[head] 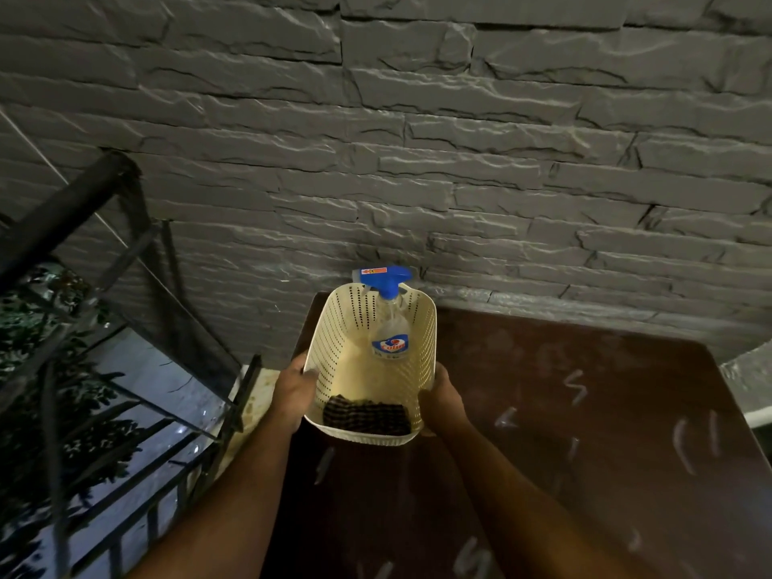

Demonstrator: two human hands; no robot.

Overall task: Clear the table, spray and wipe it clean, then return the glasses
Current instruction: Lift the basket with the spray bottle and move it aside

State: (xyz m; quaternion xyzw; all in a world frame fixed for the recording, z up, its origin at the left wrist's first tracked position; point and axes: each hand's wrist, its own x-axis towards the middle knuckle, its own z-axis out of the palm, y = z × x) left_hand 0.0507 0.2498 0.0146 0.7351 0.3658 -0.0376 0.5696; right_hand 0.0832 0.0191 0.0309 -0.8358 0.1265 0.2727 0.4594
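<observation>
Two hands grip a cream perforated plastic basket (pixel 334 340) by its long sides at the far left corner of a dark brown table (pixel 585 411), the left hand (pixel 294 394) curled over the left rim, the right hand (pixel 445 401) clasping the right wall. Inside, a clear spray bottle (pixel 390 332) with a blue trigger head leans against the far wall; a dark checked cloth (pixel 367 417) lies folded at the near end. Pale smears streak the glossy tabletop beside rough grey stone cladding (pixel 459 140).
</observation>
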